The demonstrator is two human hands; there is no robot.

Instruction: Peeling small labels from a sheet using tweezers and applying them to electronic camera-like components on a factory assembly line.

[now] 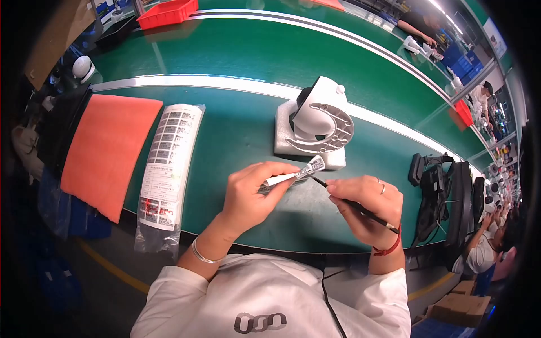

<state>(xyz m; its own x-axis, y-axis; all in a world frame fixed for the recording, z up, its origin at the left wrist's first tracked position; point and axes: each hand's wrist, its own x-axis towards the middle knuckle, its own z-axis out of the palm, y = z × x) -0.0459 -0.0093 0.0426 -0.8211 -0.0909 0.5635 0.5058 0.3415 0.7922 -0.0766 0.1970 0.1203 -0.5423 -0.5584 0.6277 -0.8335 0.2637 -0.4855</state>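
Note:
In front of me, my left hand [248, 188] pinches a curled strip of printed labels [313, 166], with its printed end sticking out past my fingertips. My right hand [372, 200] is closed around a slim black pointed tool [369, 213], whose tip is at the strip's lower right edge. Whether the tip touches the strip I cannot tell. Just beyond my hands, a white device with a ribbed round base [341, 130] lies tilted, its underside facing me. It rests in a white foam block [283, 138].
Left on the green bench are a bagged stack of label sheets [172, 152] and an orange foam sheet [110, 152]. Black cables and adapters [437, 194] lie at the right. Beyond the bench's rail runs a green belt [236, 48], with a red tray [168, 14]. Other people work far right.

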